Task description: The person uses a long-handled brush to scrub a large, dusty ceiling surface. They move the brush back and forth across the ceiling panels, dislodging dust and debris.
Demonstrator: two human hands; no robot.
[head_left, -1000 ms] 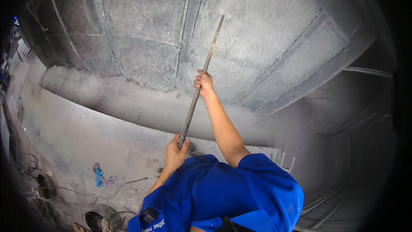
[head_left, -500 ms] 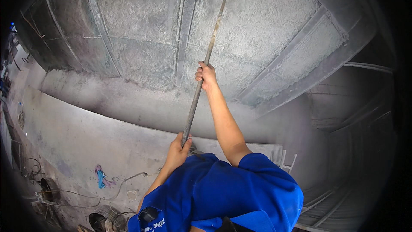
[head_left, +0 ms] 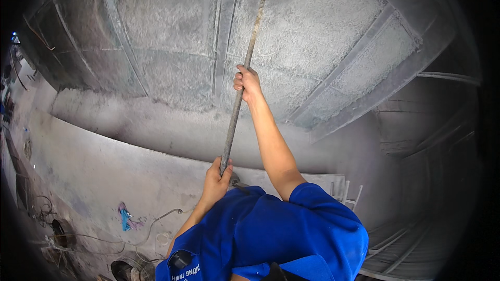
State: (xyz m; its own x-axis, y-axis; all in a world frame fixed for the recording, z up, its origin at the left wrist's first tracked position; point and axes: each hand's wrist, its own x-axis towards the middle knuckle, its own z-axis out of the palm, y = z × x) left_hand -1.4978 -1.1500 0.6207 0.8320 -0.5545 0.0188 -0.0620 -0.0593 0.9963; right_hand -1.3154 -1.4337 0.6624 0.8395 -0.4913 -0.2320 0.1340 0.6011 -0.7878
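A long, thin rod (head_left: 235, 119), grey along most of its length and brownish toward its far end, slants up and slightly right in front of me. My left hand (head_left: 216, 178) is closed around its near end, close to my body. Farther up, with the arm stretched out, my right hand (head_left: 247, 83) grips the rod near its middle. The rod's far tip lies over a panel (head_left: 302, 36) coated in rough, grey-white fluffy dust; whether it touches the surface I cannot tell.
Metal ribs (head_left: 221, 36) divide the dusty panel into sections. Below it lies a pale metal sheet (head_left: 104, 151) with a curved edge. A blue and purple rag (head_left: 125, 217), hoses (head_left: 156, 224) and a dark round container (head_left: 122, 269) are at the lower left. White metal bars (head_left: 354, 195) stand at the right.
The rod has moved a little away from me and slightly left, both hands still on it. My right hand has shifted up with it.
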